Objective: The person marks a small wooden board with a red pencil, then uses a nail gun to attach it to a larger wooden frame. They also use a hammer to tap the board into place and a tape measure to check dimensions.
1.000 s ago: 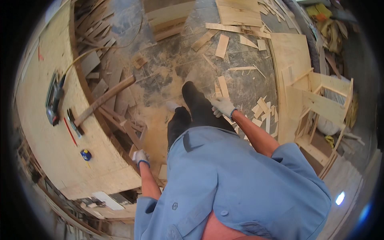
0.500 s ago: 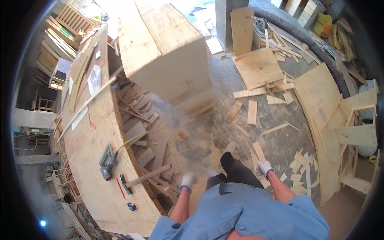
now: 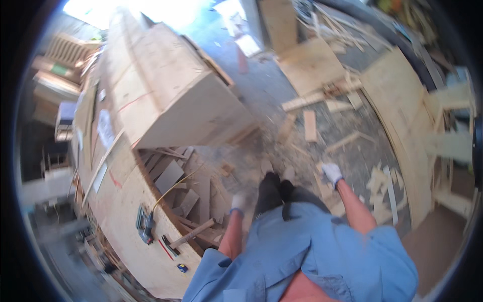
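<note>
The left hand (image 3: 238, 202) may knock down the hammer (image 3: 193, 235) overhanging the surface's (image 3: 121, 209) right edge. I cannot tell if any fingers (image 3: 329, 169) are closed.

open air ahead of both hands (image 3: 332, 173), hammer handle (image 3: 195, 232) jutting off the workbench (image 3: 118, 214), large wooden box (image 3: 193, 113) blocking ahead-left

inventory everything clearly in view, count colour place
workbench: one, tan, left
power tool: one, dark, workbench
cord: one, yellow, workbench edge
hammer: one, brown-handled, workbench edge
strip: one, red, beside hammer
tape measure: one, blue, workbench
box: one, tan, upper left
wood scraps: many, tan, floor
wood sheets: several, tan, upper right
frame: one, tan, far right
shirt: one, blue, bottom
legs: two, black, lower centre
left hand: one, white-gloved, lower centre
right hand: one, white-gloved, right of centre
</note>
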A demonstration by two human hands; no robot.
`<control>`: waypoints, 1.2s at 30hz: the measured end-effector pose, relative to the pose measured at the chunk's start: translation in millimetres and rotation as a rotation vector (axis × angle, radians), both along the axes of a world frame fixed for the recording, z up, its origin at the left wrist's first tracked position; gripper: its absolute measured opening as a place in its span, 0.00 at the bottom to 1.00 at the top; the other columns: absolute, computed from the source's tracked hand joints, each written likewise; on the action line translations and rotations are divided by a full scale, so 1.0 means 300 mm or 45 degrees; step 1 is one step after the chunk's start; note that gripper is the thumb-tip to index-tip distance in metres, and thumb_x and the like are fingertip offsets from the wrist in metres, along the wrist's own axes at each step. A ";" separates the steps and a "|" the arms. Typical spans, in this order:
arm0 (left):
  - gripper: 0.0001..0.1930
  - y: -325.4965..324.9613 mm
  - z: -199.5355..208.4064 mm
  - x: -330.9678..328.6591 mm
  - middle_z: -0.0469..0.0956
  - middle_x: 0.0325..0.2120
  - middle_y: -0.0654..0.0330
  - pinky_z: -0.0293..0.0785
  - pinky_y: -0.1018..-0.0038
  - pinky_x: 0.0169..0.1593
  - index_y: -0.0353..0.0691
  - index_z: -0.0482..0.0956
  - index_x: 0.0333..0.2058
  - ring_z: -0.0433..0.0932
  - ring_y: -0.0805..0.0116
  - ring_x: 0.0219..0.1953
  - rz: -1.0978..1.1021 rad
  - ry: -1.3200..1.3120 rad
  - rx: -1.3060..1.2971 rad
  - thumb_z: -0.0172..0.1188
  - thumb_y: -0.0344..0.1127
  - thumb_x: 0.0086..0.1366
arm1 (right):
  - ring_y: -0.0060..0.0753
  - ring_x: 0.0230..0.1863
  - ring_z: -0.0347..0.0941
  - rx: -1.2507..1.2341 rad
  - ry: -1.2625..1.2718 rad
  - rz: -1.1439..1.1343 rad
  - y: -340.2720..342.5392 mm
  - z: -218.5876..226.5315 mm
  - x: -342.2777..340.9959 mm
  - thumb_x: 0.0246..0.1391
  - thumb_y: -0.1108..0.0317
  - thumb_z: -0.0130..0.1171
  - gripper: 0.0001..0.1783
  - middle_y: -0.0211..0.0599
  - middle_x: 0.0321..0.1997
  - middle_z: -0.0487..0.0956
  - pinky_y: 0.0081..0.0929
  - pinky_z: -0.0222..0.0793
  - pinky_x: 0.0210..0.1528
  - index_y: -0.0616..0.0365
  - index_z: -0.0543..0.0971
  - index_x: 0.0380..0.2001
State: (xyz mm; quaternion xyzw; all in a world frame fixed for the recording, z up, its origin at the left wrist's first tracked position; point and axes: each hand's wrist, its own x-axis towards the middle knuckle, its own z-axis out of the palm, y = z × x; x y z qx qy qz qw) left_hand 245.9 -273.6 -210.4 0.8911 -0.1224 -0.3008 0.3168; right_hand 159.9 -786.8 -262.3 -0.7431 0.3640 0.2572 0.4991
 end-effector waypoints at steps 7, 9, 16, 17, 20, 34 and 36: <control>0.13 -0.088 -0.161 0.174 0.86 0.45 0.52 0.82 0.64 0.47 0.40 0.89 0.43 0.86 0.56 0.44 -0.413 0.093 0.230 0.58 0.38 0.70 | 0.40 0.24 0.81 0.306 0.325 -0.678 0.083 0.189 0.077 0.69 0.56 0.58 0.15 0.44 0.32 0.82 0.40 0.81 0.21 0.58 0.79 0.44; 0.16 -0.207 -0.126 0.244 0.87 0.45 0.50 0.77 0.61 0.57 0.44 0.89 0.45 0.85 0.55 0.50 -0.496 -0.031 0.166 0.56 0.44 0.72 | 0.39 0.23 0.81 0.312 0.329 -0.709 0.123 0.202 0.107 0.69 0.56 0.59 0.15 0.44 0.32 0.82 0.39 0.81 0.21 0.58 0.78 0.43; 0.19 -0.714 0.193 0.438 0.87 0.39 0.46 0.79 0.59 0.50 0.37 0.87 0.43 0.85 0.50 0.44 -0.768 0.759 -0.481 0.53 0.46 0.76 | 0.26 0.18 0.73 0.350 0.286 -0.780 0.094 0.295 0.291 0.69 0.59 0.57 0.11 0.34 0.28 0.81 0.26 0.67 0.15 0.56 0.78 0.40; 0.18 -0.729 0.136 0.426 0.87 0.38 0.46 0.79 0.59 0.49 0.37 0.86 0.42 0.85 0.50 0.43 -0.857 0.794 -0.618 0.53 0.44 0.77 | 0.26 0.18 0.73 0.407 0.283 -0.852 0.078 0.298 0.315 0.69 0.60 0.57 0.11 0.34 0.28 0.81 0.27 0.67 0.15 0.56 0.78 0.40; 0.16 -0.774 0.023 0.395 0.87 0.38 0.46 0.80 0.61 0.47 0.37 0.86 0.42 0.85 0.50 0.41 -0.912 0.816 -0.474 0.52 0.42 0.78 | 0.29 0.19 0.76 0.465 0.277 -0.899 0.020 0.277 0.330 0.69 0.61 0.57 0.10 0.35 0.28 0.81 0.30 0.72 0.17 0.56 0.79 0.40; 0.18 -1.289 0.049 0.381 0.87 0.38 0.47 0.78 0.60 0.45 0.38 0.88 0.40 0.85 0.53 0.40 -0.897 1.029 -0.129 0.55 0.45 0.78 | 0.31 0.22 0.79 0.668 0.161 -1.030 -0.713 0.209 0.326 0.69 0.59 0.58 0.09 0.35 0.29 0.83 0.34 0.78 0.22 0.52 0.79 0.42; 0.18 -1.344 0.035 0.390 0.88 0.38 0.47 0.78 0.60 0.45 0.38 0.89 0.40 0.85 0.53 0.40 -0.906 1.052 -0.070 0.55 0.45 0.78 | 0.32 0.22 0.79 0.603 0.158 -1.066 -0.810 0.187 0.289 0.70 0.59 0.58 0.09 0.35 0.29 0.83 0.34 0.78 0.22 0.52 0.79 0.43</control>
